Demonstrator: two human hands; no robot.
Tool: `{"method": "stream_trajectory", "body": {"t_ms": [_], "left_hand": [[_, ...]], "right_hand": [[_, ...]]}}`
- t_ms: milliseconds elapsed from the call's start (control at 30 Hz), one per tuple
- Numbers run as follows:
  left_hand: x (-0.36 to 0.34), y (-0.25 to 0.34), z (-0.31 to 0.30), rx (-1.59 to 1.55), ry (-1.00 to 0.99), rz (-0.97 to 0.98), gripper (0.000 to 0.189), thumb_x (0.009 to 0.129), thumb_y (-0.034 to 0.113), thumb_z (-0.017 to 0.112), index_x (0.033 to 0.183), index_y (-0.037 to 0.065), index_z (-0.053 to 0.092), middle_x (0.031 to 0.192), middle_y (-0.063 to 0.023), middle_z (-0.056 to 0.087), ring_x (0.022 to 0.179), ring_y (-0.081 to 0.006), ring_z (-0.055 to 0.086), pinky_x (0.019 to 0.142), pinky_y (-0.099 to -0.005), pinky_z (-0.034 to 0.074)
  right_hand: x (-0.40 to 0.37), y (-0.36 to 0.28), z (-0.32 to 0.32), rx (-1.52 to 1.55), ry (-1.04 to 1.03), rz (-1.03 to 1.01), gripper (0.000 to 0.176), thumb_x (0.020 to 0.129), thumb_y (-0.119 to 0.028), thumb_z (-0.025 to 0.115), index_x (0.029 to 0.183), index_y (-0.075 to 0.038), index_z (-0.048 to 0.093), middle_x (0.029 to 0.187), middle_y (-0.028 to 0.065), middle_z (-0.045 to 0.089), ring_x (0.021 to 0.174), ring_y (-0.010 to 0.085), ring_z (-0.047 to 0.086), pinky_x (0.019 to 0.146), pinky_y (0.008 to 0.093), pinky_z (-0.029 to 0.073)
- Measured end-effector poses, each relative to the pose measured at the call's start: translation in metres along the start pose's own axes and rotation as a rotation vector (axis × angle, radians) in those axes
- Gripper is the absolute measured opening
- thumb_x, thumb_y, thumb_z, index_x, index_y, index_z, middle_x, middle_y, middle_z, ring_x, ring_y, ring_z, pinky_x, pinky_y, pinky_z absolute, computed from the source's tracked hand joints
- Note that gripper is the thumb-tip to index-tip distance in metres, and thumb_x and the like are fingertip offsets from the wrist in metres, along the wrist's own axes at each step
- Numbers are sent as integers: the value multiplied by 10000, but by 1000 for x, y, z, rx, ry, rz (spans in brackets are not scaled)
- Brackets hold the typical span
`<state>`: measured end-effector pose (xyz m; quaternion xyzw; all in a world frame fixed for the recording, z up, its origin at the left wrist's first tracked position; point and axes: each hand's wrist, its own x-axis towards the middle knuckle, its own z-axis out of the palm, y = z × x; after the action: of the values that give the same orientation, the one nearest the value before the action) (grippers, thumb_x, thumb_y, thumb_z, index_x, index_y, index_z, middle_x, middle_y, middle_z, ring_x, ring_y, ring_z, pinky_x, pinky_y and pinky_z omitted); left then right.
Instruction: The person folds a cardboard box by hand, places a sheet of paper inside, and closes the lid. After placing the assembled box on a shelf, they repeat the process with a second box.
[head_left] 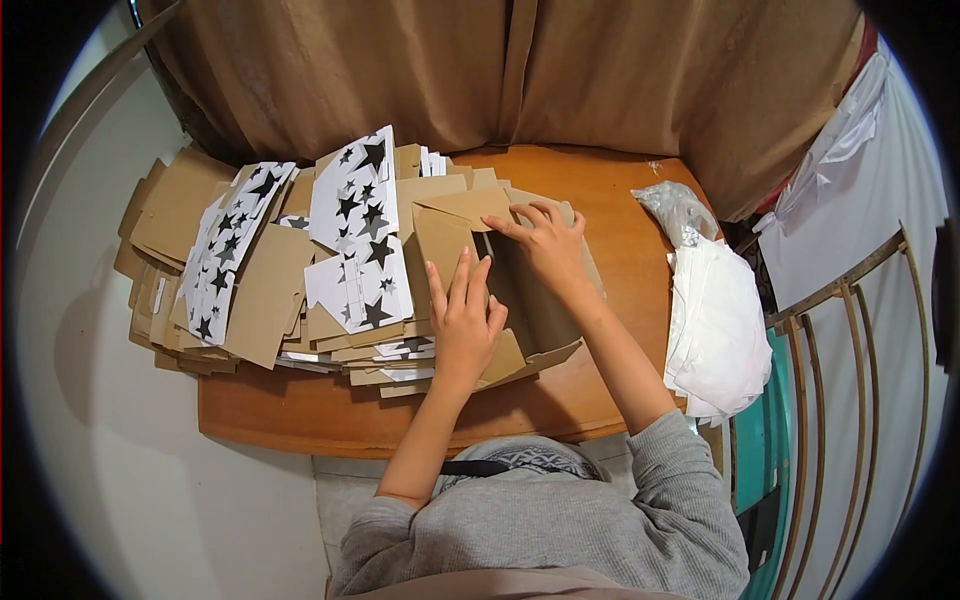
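Observation:
A brown cardboard box (540,295) stands partly folded on the table, its inside showing and some flaps raised. My left hand (466,318) lies against the left side of the box with its fingers stretched out and apart. At the far edge of the box, my right hand (545,243) has bent fingers on the corner where a flap (462,208) meets the wall. The fingertips of my right hand touch the cardboard there.
Piles of flat cardboard blanks (180,220) cover the table's left half, some with a white star-printed face (352,205). On the right of the wooden table (625,340) lie a clear plastic bag (677,210) and a stack of white sheets (715,325). A brown curtain (420,80) hangs behind.

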<state>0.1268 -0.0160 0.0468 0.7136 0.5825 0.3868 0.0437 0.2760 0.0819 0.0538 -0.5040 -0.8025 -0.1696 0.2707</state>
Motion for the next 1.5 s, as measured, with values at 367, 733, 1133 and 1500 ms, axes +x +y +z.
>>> {"method": "stream_trajectory", "body": {"t_ms": [367,733,1133,1500], "left_hand": [[0,-1,3,24,20,33,498,808,167,568,1297,98,504,1420,-117,410,1328,-519,219,1048,-573,295],[-2,0,4,124,45,63,506,777,178,600,1277,128,535,1413,-90,424,1329,-508,236,962,-585,382],[-1,7,5,247,-80,4,457,818,200,577,1266,121,533,1435,-92,401,1340,-499,210,1000,-566,350],[-2,-1,7,115,41,50,439,771,190,616,1204,129,572,1411,-86,428,1343,-478,228,976,-583,356]], "right_hand": [[-4,1,3,-80,-34,-32,519,826,-111,550,1187,-484,573,1099,-51,572,1093,191,495,856,589,317],[-2,-7,-3,-79,85,-92,490,831,-152,560,1169,-506,570,1058,-77,552,1032,153,510,880,623,307],[6,-6,-21,205,42,-6,255,817,-141,634,1035,-268,663,1059,-42,611,969,147,579,888,510,344],[-28,16,-105,635,-577,-146,310,824,-395,665,1056,-190,679,1113,7,642,1264,252,461,1103,599,11]]}}
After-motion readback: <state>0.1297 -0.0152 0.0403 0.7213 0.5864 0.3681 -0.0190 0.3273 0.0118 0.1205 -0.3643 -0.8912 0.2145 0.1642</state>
